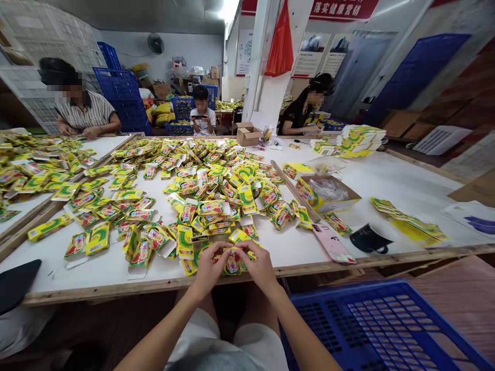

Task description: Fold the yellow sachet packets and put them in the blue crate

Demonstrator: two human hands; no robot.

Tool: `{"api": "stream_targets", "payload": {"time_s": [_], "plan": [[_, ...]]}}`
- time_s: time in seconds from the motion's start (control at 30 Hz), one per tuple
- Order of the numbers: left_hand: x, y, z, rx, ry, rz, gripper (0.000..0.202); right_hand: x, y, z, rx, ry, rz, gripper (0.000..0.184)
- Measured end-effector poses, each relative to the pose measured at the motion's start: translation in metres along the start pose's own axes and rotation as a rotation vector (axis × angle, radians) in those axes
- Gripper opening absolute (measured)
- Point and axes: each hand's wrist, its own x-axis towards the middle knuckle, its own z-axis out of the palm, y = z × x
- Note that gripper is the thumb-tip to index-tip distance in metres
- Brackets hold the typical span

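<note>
At the table's front edge my left hand [210, 265] and my right hand [260, 264] meet, fingers bent and thumbs close together. Between them is a small yellow, green and red carton [233, 264], partly covered by the fingers. Both hands appear closed on its upper end, though the fingertips hide the exact grip. Just beyond my hands spreads a heap of similar small cartons [214, 208], some with white flaps sticking out. One yellow carton [185, 242] lies close to my left hand.
On the right are a pink phone [333, 245], a black mug [369, 238], flat yellow cartons [417, 226] and an open box with clear plastic [328, 191]. A blue crate [386, 319] stands below the table. Wooden strips divide the white tabletop [278, 252]. Several people sit beyond.
</note>
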Motion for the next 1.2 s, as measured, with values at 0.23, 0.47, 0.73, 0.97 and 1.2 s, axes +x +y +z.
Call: {"api": "stream_targets", "payload": {"time_s": [0.23,0.47,0.73,0.97,1.2], "plan": [[0.004,-0.008,-0.002,0.000,-0.021,0.108,0.015,-0.001,0.003,0.003,-0.006,-0.003,-0.022,0.013],[-0.012,-0.016,-0.020,0.329,-0.069,0.361,0.031,-0.031,0.004,-0.014,-0.047,0.104,-0.076,0.013],[0.027,-0.012,-0.100,0.665,0.136,0.296,0.018,-0.079,-0.005,-0.150,-0.582,0.223,0.070,0.030],[0.069,0.055,-0.074,0.153,-0.425,0.381,0.023,-0.002,-0.023,-0.032,0.217,-0.028,0.149,0.028],[0.057,0.028,-0.035,-0.089,-0.245,0.250,0.020,0.008,0.006,0.019,0.830,-0.228,0.383,0.048]]}}
